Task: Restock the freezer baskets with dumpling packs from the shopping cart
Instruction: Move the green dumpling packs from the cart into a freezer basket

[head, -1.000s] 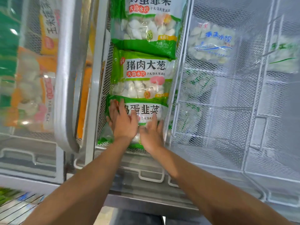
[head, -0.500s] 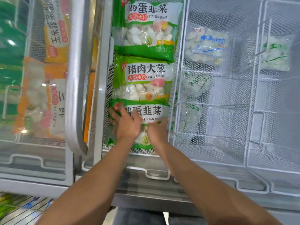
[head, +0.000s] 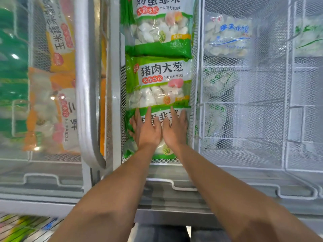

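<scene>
While both the left hand (head: 146,130) and right hand (head: 174,129) lie flat, fingers spread, pressing the nearest dumpling pack (head: 158,133) down, it sits beneath their palms in the narrow freezer basket (head: 194,95), likely being seated flush below the pork-and-scallion pack (head: 159,81) just beyond their fingertips.

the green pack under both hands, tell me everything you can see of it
The nearest green pack is a soft plastic dumpling bag with green borders, a white label band with dark printed characters, and a clear window showing pale dumplings. It lies flat at the near end of the narrow wire-mesh basket, its far edge meeting the next pack. The left hand and right hand press flat on it, fingers straight, hiding most of the label.
</scene>
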